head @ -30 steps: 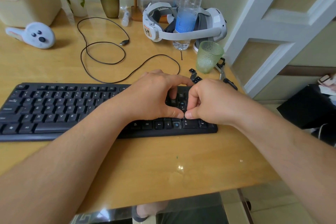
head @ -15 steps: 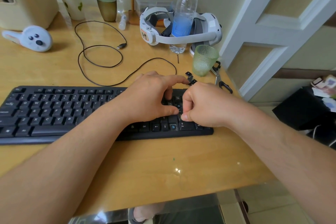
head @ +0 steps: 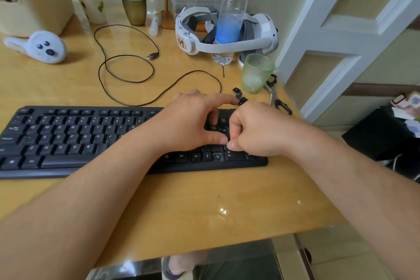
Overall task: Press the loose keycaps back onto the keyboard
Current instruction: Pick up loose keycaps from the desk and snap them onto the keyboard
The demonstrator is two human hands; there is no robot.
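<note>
A black keyboard (head: pixel 68 138) lies across the wooden desk. Both my hands are over its right end, at the number pad. My left hand (head: pixel 191 120) rests there with its forefinger stretched to the right and its thumb lying flat on the keys. My right hand (head: pixel 256 132) is curled; its thumb and forefinger pinch a keycap down on the pad, and their tips almost hide it. The two thumb tips touch. Two bare key sockets with blue stems (head: pixel 217 156) show near the arrow keys. Two loose black keycaps (head: pixel 240 96) lie on the desk just behind the keyboard.
A green textured cup (head: pixel 256 73) and scissors (head: pixel 276 98) stand behind the keyboard's right end. Further back are a water bottle (head: pixel 231 13), a white headset (head: pixel 227 34), a looped black cable (head: pixel 127 68), a paper cup and a rabbit-shaped toy (head: pixel 38 46). The desk edge drops off at the right.
Both hands stay on the number pad with the thumbs together, shifting only slightly. The view has tilted a little.
</note>
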